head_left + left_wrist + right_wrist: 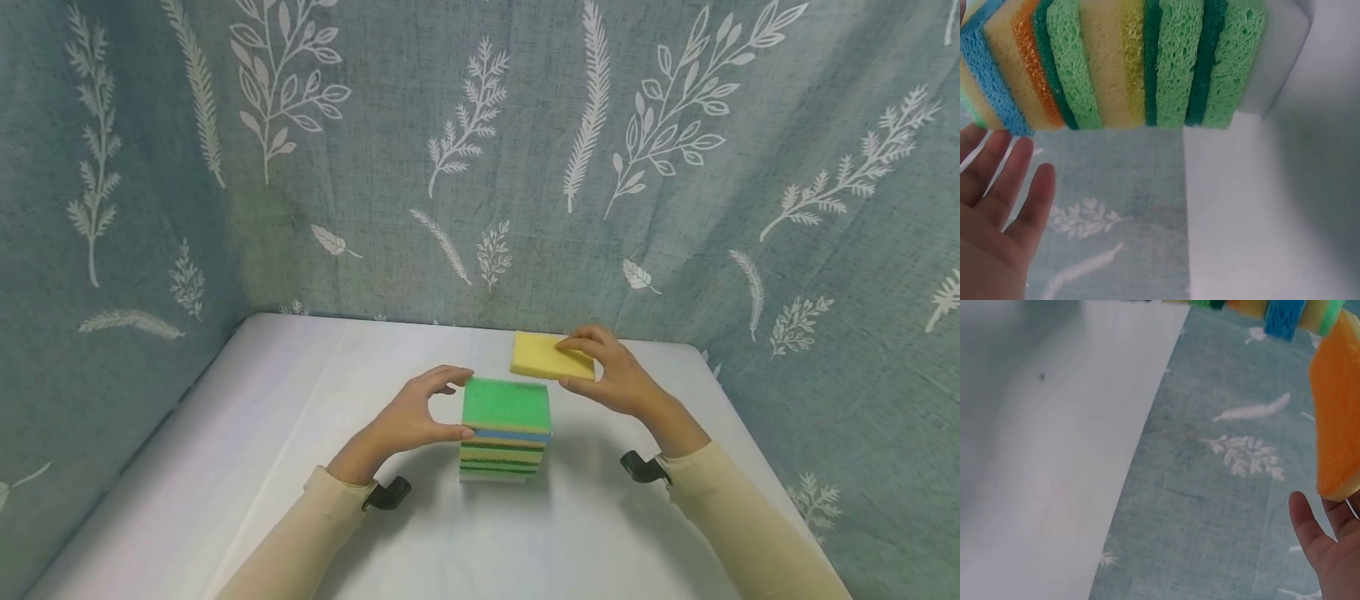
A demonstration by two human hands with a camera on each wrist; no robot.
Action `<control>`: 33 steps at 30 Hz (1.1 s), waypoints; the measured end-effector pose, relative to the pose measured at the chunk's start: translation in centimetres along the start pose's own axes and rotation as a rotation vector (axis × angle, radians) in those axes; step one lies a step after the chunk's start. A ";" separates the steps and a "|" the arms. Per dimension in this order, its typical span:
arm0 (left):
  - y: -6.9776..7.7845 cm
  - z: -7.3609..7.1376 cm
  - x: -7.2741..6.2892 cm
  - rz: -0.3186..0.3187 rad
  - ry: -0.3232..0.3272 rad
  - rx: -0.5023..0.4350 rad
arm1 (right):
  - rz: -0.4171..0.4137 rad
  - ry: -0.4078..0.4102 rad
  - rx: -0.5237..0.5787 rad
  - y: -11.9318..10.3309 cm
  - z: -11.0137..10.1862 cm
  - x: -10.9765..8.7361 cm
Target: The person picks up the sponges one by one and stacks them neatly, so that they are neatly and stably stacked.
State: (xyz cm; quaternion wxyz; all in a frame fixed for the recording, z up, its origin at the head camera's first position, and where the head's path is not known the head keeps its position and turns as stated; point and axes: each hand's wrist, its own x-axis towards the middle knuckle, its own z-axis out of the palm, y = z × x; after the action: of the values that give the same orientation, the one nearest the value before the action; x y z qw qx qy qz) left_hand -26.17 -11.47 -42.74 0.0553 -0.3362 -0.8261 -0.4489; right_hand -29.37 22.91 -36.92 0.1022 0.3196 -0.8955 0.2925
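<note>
A stack of sponges (506, 404) stands on the table, with a bright green one on top. From the side, the left wrist view shows its layers: a blue sponge (988, 69), cream ones with orange and yellow faces, and several green ones (1179, 56). My left hand (412, 417) is at the stack's upper left, its thumb by the front corner and fingers by the back, the fingertips at the top layers. Behind and right of the stack, my right hand (611, 375) grips a yellow sponge (543, 357) by its right end, above the table. Its underside is orange (1338, 412).
The stack's lowest piece (1275, 56) is white. A white table (337, 350) spreads around it. Grey-green curtains (390, 167) with white leaf prints hang behind and on both sides. Dark camera mounts (642, 467) are on both wrists.
</note>
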 end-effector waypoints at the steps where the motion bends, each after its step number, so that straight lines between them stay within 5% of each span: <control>1: 0.1 0.1 0.0 -0.004 -0.001 0.000 | -0.011 0.002 0.010 -0.2 0.1 -0.1; 11: 0.3 0.0 -0.2 -0.054 0.014 0.000 | -0.120 0.015 0.077 -1.2 1.9 -0.2; 33: 0.3 0.1 0.1 -0.044 0.022 -0.013 | -0.265 0.087 0.175 -3.5 4.2 -0.5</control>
State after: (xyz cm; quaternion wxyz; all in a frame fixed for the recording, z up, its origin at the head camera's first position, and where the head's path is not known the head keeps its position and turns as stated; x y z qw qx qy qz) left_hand -26.02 -11.21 -42.52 0.0522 -0.3132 -0.8296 -0.4592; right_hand -26.75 18.50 -38.95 0.1505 0.4294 -0.8113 0.3669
